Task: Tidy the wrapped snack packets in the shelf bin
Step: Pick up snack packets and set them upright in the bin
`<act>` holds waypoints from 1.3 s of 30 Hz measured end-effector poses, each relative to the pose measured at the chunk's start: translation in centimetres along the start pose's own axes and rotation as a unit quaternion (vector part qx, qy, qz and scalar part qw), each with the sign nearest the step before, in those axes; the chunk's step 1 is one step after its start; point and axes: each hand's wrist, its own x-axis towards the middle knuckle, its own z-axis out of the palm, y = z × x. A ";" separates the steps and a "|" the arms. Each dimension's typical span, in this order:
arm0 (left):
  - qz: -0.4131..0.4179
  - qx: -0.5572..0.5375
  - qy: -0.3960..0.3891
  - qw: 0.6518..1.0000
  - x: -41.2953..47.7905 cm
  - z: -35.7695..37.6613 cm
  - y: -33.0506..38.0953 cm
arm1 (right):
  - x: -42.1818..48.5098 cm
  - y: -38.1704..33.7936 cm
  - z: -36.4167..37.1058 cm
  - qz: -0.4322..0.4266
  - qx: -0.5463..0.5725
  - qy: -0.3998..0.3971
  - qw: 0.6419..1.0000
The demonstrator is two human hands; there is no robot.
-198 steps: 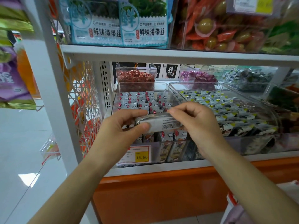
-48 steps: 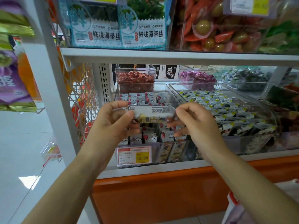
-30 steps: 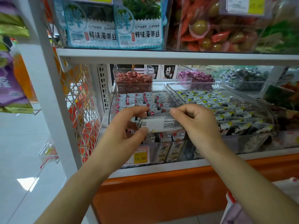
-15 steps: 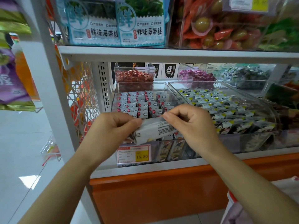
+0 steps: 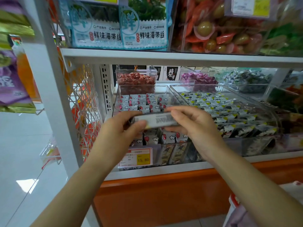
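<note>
Held packet: one silver-white wrapped packet [image 5: 155, 122], lying level and long side across, blurred. It is in the air over the front half of the shelf bin [image 5: 161, 89], not set down.
Left grip: left hand [image 5: 118, 133] is clamped on the packet's left end, thumb in front and fingers behind.
Right grip: right hand [image 5: 195, 126] is clamped on the right end, fingers curled over the top edge.
Bin contents: the back rows of packets [image 5: 141, 102] stand upright in orderly ranks. The front rows [image 5: 154, 139] are partly hidden by the hands and look looser.
Progress (judgement): mid-task. The back of the bin looks done. The held packet has yet to go into a row, and the front rows need checking.
Around the bin: price tag [image 5: 136, 157] on its front wall, red sweets [image 5: 136, 80] behind it, and a neighbouring bin [image 5: 205, 85] just to its right.
</note>
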 end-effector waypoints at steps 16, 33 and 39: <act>0.105 0.411 -0.041 0.905 1.5 0.5 -2.1 | 4.2 0.4 0.4 -0.097 -0.286 0.070 0.951; 0.095 0.406 -0.051 0.907 1.9 0.1 -3.1 | 7.4 1.9 2.9 -0.037 -0.435 -0.181 0.881; 0.092 0.385 -0.050 0.917 1.9 -0.2 -3.2 | 8.7 1.9 3.0 -0.036 -0.383 -0.115 0.916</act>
